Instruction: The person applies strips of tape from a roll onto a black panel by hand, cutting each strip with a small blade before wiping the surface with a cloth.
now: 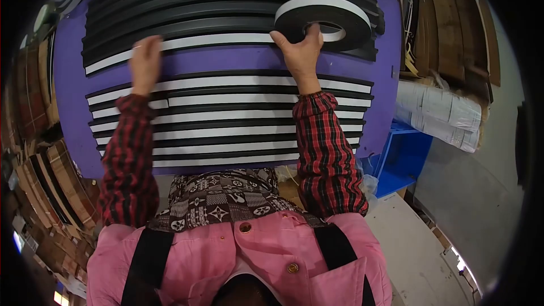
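A large roll of white-faced double-sided foam tape [354, 31] lies at the back right, with a black side and a round hole. My right hand [301, 54] grips this roll, fingers in its hole and thumb outside. A white tape strip [221, 39] runs leftward from the roll along the front black strip of the back group. Over the left part of that tape is my left hand [146, 63], slightly blurred; whether its fingers pinch anything is hidden. Closer to me lie several black strips with white tape on them [226, 99], partly covered by my forearms.
The strips lie on a purple table [71, 90]. Bare black strips [198, 8] are stacked at the back. Cardboard [447, 28] and wrapped white bundles [439, 105] stand at the right, near a blue bin [399, 161]. More cardboard [51, 184] lines the left side.
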The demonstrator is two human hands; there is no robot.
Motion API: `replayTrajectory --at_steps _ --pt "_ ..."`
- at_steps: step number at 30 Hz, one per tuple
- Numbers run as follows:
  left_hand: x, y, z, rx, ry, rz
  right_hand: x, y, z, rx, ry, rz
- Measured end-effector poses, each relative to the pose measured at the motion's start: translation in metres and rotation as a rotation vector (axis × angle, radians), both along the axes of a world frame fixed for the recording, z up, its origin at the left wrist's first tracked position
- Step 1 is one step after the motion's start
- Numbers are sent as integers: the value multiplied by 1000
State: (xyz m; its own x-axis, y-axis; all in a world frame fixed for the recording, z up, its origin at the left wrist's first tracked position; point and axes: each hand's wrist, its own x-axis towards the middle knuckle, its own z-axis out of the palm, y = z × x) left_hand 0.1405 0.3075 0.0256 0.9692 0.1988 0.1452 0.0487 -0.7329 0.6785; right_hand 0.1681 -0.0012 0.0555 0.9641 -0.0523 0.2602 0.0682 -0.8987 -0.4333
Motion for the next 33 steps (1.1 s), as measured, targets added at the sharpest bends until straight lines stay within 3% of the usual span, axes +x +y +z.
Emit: replayTrajectory --at_steps 2,3,5,6,7,9,11,12,14,16,18,23,26,28,29,30,32,33 --pt "8 -116 -1 -46 -236 -493 4 -4 14 1364 -26 144" --pt "13 -154 -4 -10 -293 -585 4 -15 21 1526 -97 204" --pt "17 -196 -10 202 -294 -547 3 -55 35 1978 -133 94" --pt "12 -201 -11 304 -290 -510 2 -85 42 2026 -196 12" --pt "13 -200 -11 310 -261 -522 2 -127 39 2018 -222 0" --pt "12 -198 -9 377 -196 -546 5 -192 33 1559 -404 -230" --pt "12 -199 -7 453 -128 -562 10 -244 10 1118 -339 -415" --pt "10 -199 -10 505 -103 -561 9 -255 -1 750 -368 -475" --pt "9 -197 -11 566 -56 -562 10 -277 -28 390 -304 -401" --pt "9 -199 -8 582 -48 -564 15 -279 -32 329 -267 -428" --pt "8 -200 -4 603 -40 -576 21 -282 -43 -51 -228 -398" --pt "9 -201 -2 597 -25 -579 20 -279 -60 -262 -219 -352" --pt "12 -200 0 649 13 -593 25 -278 -47 -443 -391 -206" --pt "18 -209 8 704 -87 -583 29 -274 -8 -316 174 -344" --pt "22 -217 11 718 -134 -561 35 -281 -6 -398 -164 -285" --pt "30 -231 12 648 -226 -582 49 -278 1 -403 -181 -273" --pt "49 -277 13 439 -334 -671 83 -262 13 -37 -302 -158" --pt "59 -302 13 411 -332 -753 101 -256 10 115 -148 -163"
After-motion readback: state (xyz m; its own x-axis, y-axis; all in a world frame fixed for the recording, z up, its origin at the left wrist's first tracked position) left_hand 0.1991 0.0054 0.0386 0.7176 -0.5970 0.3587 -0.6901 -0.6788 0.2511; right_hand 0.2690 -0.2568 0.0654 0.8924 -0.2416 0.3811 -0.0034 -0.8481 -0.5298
